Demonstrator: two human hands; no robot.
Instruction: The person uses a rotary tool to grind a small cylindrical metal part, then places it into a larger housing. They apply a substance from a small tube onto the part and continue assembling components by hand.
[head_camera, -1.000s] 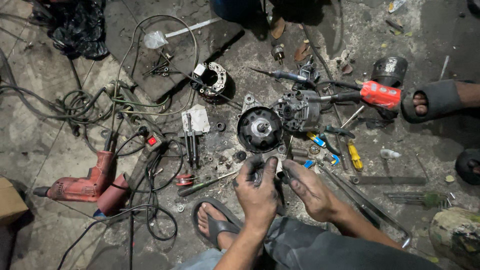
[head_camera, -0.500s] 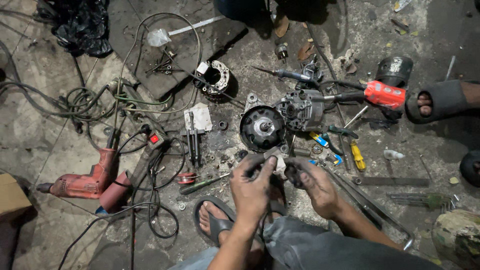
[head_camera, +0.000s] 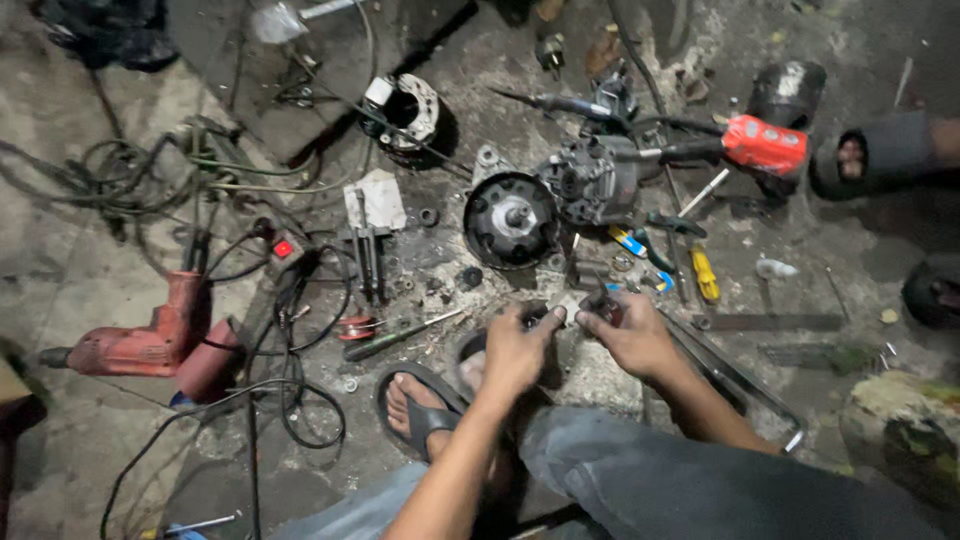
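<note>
Grimy concrete floor (head_camera: 80, 250), whole frame; red electric drill (head_camera: 140, 345), lower left; round black metal rotor housing (head_camera: 512, 220), centre, lying opened beside grey cast motor body (head_camera: 590, 180). Small dark metal part (head_camera: 570, 312), lower centre, pinched between left hand (head_camera: 515, 350) and right hand (head_camera: 630, 335), fingers closed on it; the dismantling looks well advanced, with parts scattered loose.

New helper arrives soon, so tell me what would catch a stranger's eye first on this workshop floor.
At the centre, the left hand and right hand meet over a small dark part, just below a round black motor housing. A red power drill lies at the left among tangled black cables. A red-bodied tool lies at the upper right, near another person's sandalled foot.
</note>
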